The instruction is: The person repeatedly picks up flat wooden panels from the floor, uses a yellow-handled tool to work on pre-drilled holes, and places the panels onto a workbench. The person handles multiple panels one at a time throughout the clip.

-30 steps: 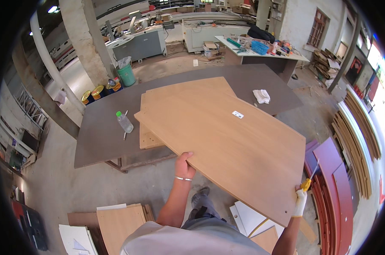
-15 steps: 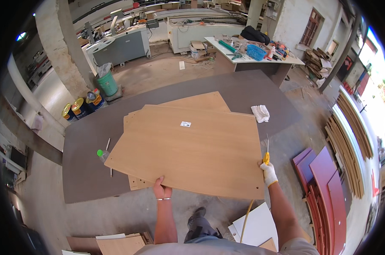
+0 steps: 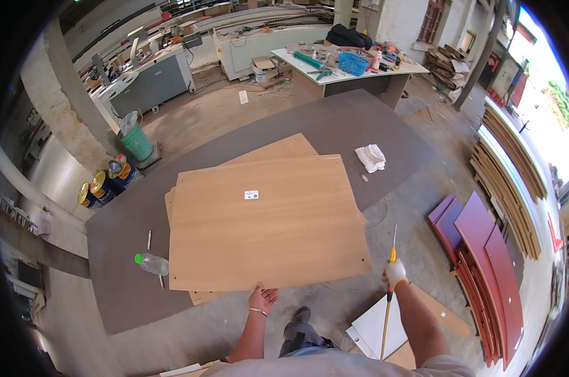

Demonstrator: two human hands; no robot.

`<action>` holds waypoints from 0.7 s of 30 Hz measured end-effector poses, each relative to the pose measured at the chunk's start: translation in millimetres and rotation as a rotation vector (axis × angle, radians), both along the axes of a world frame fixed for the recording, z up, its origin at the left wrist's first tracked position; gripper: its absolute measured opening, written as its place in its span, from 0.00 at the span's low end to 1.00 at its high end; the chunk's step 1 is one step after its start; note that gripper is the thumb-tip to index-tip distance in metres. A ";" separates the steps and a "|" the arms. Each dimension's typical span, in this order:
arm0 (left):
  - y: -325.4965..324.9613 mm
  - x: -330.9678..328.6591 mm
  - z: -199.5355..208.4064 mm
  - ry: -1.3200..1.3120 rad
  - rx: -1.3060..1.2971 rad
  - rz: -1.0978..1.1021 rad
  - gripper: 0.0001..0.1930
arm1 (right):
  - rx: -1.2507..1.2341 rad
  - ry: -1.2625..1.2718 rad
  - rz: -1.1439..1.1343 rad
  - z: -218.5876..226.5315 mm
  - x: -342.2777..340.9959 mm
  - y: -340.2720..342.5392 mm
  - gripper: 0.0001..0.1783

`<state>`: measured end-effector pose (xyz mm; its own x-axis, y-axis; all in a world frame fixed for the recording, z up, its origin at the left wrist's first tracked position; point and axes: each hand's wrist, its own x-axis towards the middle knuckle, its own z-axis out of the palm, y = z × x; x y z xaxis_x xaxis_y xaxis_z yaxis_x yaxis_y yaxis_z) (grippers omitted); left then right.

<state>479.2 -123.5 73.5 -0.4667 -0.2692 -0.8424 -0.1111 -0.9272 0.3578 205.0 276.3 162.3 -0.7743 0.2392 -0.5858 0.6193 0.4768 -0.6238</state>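
A large wood-toned panel [image 3: 269, 235] with a small white label [image 3: 251, 195] and corner holes lies over other wood-toned panels [image 3: 284, 148] on a grey-brown tabletop [image 3: 127, 220]. My bare left hand [image 3: 264, 298], a bracelet at its wrist, is open at the panel's front edge, thumb near the edge and fingers apart. To the right of the panel, my right hand [image 3: 394, 273] in a white glove is closed around a yellow air blow gun [image 3: 393, 254]. Its thin metal nozzle points up and away, and a hose [image 3: 386, 327] runs down from it.
A green-capped clear bottle [image 3: 152, 264] lies left of the panels, by a white stick [image 3: 149, 239]. A folded white cloth [image 3: 370, 158] is at right. Red panels [image 3: 479, 251] lean in a stack at far right; white boards [image 3: 379, 327] are on the floor. Behind stands a cluttered table [image 3: 335, 91].
The top panel has turned and settled squarer to me, shifting left. My left hand's fingers have loosened from its edge. My right hand with the blow gun has moved away from the panel's right side.
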 end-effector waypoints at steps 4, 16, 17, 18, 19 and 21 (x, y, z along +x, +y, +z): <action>-26.2 3.0 -12.4 -0.080 -0.114 0.122 0.18 | -0.500 -0.114 -0.116 -22.3 86.8 -21.6 0.15; -14.7 1.5 -18.7 0.129 -0.031 0.117 0.14 | -0.579 0.232 -0.051 34.7 -11.6 -106.6 0.21; -10.2 -8.8 -17.3 0.140 -0.022 0.126 0.15 | -0.665 0.271 -0.023 40.3 -23.2 -116.0 0.20; -7.5 -19.8 -14.5 0.077 0.033 0.092 0.16 | -0.749 0.309 0.005 44.7 -31.4 -126.4 0.19; -2.4 -33.6 -12.0 0.016 0.093 0.050 0.17 | -0.605 0.300 0.092 44.8 -42.6 -131.3 0.18; 6.4 -47.6 -17.1 0.005 0.104 -0.099 0.22 | -0.322 0.269 0.253 38.6 -53.4 -136.0 0.16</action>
